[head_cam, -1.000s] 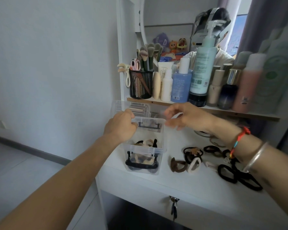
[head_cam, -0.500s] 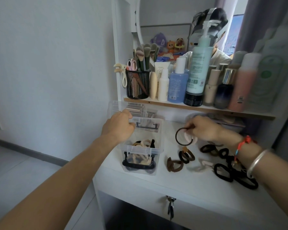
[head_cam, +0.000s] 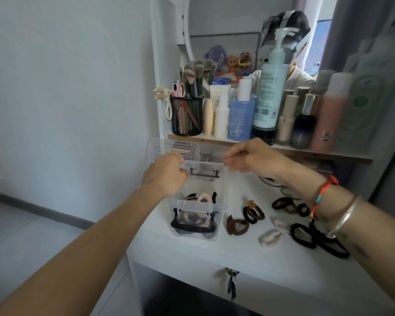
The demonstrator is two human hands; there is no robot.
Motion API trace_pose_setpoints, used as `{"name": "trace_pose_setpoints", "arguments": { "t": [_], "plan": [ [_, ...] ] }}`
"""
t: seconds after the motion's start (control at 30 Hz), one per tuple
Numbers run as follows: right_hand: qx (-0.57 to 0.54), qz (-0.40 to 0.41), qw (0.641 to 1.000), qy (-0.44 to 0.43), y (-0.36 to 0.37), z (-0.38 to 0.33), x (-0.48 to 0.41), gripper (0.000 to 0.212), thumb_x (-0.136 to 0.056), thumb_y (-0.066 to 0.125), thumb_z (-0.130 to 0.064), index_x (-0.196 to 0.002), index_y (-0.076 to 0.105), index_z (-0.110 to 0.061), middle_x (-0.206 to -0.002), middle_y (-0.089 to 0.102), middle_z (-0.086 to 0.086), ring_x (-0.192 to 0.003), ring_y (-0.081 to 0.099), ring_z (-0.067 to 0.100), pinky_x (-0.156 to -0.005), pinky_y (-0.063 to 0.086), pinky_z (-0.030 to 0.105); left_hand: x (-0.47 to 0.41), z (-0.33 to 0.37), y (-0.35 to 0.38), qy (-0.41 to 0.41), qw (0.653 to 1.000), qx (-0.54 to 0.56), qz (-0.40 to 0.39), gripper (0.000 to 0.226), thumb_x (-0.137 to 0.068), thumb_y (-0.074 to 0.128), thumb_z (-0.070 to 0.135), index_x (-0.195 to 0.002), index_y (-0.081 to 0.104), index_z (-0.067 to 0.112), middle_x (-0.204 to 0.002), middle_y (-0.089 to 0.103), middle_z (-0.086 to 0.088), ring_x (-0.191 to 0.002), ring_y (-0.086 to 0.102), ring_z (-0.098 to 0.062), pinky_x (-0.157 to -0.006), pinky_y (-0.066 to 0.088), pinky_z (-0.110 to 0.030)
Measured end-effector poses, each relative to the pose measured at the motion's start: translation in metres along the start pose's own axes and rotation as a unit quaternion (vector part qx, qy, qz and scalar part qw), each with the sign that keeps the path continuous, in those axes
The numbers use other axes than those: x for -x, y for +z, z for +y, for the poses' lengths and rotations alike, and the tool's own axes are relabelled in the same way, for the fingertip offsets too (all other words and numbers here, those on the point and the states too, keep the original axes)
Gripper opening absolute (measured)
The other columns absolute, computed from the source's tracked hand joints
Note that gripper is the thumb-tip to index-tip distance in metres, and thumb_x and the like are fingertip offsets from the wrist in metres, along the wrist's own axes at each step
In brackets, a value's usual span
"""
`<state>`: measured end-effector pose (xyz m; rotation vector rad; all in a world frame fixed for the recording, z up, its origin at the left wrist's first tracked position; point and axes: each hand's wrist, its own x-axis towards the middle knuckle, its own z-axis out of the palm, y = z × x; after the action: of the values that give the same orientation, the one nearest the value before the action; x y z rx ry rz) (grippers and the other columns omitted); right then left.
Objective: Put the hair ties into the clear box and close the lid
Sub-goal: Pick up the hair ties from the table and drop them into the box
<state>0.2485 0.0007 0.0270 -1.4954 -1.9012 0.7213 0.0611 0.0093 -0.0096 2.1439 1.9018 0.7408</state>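
Observation:
The clear box (head_cam: 198,207) with black latches stands open on the white dresser top (head_cam: 249,252). Its lid (head_cam: 160,147) is tipped up behind it. Black and pinkish hair ties (head_cam: 201,198) lie inside. My left hand (head_cam: 167,174) grips the box's far left rim. My right hand (head_cam: 253,158) hovers over the far right corner, fingers loosely apart, with nothing visible in them. Right of the box lie a brown tie (head_cam: 236,225), a dark pair (head_cam: 253,213), a cream tie (head_cam: 271,239) and several black ties (head_cam: 306,236).
A wooden shelf (head_cam: 328,153) just above the box carries bottles (head_cam: 239,115) and a black mesh cup (head_cam: 186,117) of brushes. A mirror stands behind. Keys (head_cam: 232,283) hang from the drawer below. The dresser's left edge is close to the box.
My right hand picked up a black and a pinkish tie from the table, came back over the box and no longer shows them. A pinkish ring now lies in the box. My left hand stayed put.

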Motion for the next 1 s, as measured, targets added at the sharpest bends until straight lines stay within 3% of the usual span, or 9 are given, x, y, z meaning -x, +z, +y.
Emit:
{"name": "trace_pose_setpoints", "arguments": {
  "t": [0.1, 0.2, 0.37, 0.5, 0.57, 0.73, 0.87, 0.93, 1.0],
  "plan": [
    [0.147, -0.084, 0.984, 0.051, -0.002, 0.021, 0.01, 0.03, -0.083, 0.053, 0.003, -0.112, 0.06, -0.003, -0.117, 0.064, 0.017, -0.109, 0.059, 0.029, -0.095, 0.048, 0.036, 0.0, 0.0, 0.0, 0.001, 1.0, 0.0, -0.001, 0.033, -0.089, 0.047, 0.017, -0.121, 0.049, 0.01, -0.128, 0.054, -0.012, -0.108, 0.056, -0.032, -0.09, 0.045, -0.04],
    [0.302, -0.19, 0.93, 0.092, 0.009, 0.043, 0.021, 0.034, -0.078, 0.056, 0.0, -0.111, 0.062, -0.006, -0.117, 0.065, 0.011, -0.104, 0.06, 0.024, -0.087, 0.049, 0.03, 0.0, 0.001, 0.0, 0.001, 1.0, 0.002, -0.001, 0.034, -0.089, 0.047, 0.017, -0.122, 0.049, 0.01, -0.128, 0.054, -0.012, -0.109, 0.056, -0.032, -0.091, 0.046, -0.041],
    [0.28, -0.08, 0.955, 0.061, 0.004, 0.054, 0.015, 0.026, -0.08, 0.047, 0.002, -0.081, 0.069, -0.012, -0.091, 0.07, 0.008, -0.08, 0.06, 0.018, -0.072, 0.048, 0.026, 0.001, 0.001, 0.0, 0.001, 1.0, -0.001, -0.002, 0.034, -0.09, 0.047, 0.017, -0.123, 0.048, 0.01, -0.129, 0.054, -0.012, -0.111, 0.055, -0.032, -0.091, 0.045, -0.04],
    [0.168, -0.082, 0.979, 0.076, 0.001, 0.049, 0.013, 0.035, -0.084, 0.037, 0.005, -0.101, 0.064, -0.008, -0.061, 0.055, -0.003, -0.072, 0.059, 0.019, -0.056, 0.044, 0.014, 0.001, 0.0, 0.0, 0.0, 1.0, -0.002, -0.001, 0.034, -0.089, 0.047, 0.017, -0.123, 0.049, 0.01, -0.129, 0.054, -0.012, -0.111, 0.055, -0.032, -0.092, 0.045, -0.041],
    [0.191, -0.114, 0.973, 0.064, 0.008, 0.049, 0.014, 0.04, -0.084, 0.036, 0.003, -0.113, 0.06, -0.01, -0.066, 0.057, -0.003, -0.081, 0.057, 0.019, -0.06, 0.043, 0.014, 0.001, 0.001, 0.0, 0.0, 1.0, -0.003, 0.0, 0.034, -0.089, 0.047, 0.017, -0.122, 0.049, 0.01, -0.128, 0.054, -0.012, -0.111, 0.054, -0.032, -0.092, 0.045, -0.04],
    [0.294, -0.13, 0.946, 0.054, 0.031, 0.054, 0.011, 0.029, -0.089, 0.048, -0.016, -0.116, 0.059, -0.013, -0.12, 0.061, 0.01, -0.108, 0.055, 0.026, -0.086, 0.043, 0.028, 0.002, 0.0, -0.001, -0.003, 1.0, -0.002, 0.0, 0.034, -0.089, 0.046, 0.016, -0.122, 0.049, 0.01, -0.129, 0.054, -0.011, -0.113, 0.053, -0.031, -0.094, 0.044, -0.04],
    [0.342, -0.106, 0.931, 0.068, 0.032, 0.056, 0.011, 0.026, -0.087, 0.048, -0.016, -0.106, 0.063, -0.006, -0.116, 0.062, 0.014, -0.104, 0.058, 0.028, -0.083, 0.047, 0.033, 0.002, -0.001, -0.002, -0.005, 1.0, 0.001, -0.001, 0.034, -0.089, 0.047, 0.016, -0.122, 0.049, 0.01, -0.128, 0.055, -0.011, -0.113, 0.053, -0.031, -0.094, 0.044, -0.04],
    [0.318, -0.035, 0.946, 0.053, 0.024, 0.054, 0.008, 0.024, -0.087, 0.049, -0.015, -0.104, 0.064, -0.005, -0.113, 0.064, 0.014, -0.101, 0.06, 0.027, -0.086, 0.049, 0.036, 0.003, -0.001, -0.002, -0.004, 1.0, 0.0, -0.002, 0.033, -0.089, 0.047, 0.016, -0.122, 0.049, 0.01, -0.127, 0.055, -0.012, -0.112, 0.054, -0.031, -0.094, 0.044, -0.04],
    [0.196, 0.081, 0.977, 0.029, 0.012, 0.044, 0.004, 0.018, -0.087, 0.053, -0.014, -0.095, 0.067, -0.006, -0.097, 0.068, 0.011, -0.087, 0.061, 0.023, -0.078, 0.05, 0.027, 0.003, -0.001, -0.002, -0.002, 1.0, 0.001, -0.003, 0.033, -0.089, 0.047, 0.016, -0.122, 0.049, 0.01, -0.127, 0.055, -0.012, -0.111, 0.054, -0.031, -0.093, 0.044, -0.04]
  ]
}}
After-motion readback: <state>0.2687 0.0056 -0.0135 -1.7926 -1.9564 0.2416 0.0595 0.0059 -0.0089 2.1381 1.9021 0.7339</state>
